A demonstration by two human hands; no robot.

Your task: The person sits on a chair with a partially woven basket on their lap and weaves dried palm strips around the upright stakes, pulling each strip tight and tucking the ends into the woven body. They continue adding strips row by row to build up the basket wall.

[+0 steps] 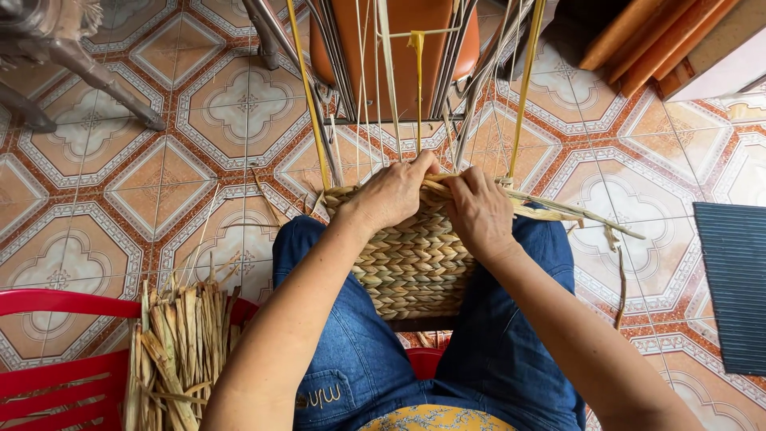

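a seated person weaves a straw mat (415, 259) that lies across their lap. the left hand (388, 194) and right hand (481, 211) press on the mat's top edge, fingers curled tight around a flat strand there; it looks mid-row, and the strand seems to need tucking between the upright strings (388, 72) just beyond the fingers. loose straw (177, 351) sits on a red chair (56, 375) beside the left elbow. a metal chair (399, 56) stands close ahead.
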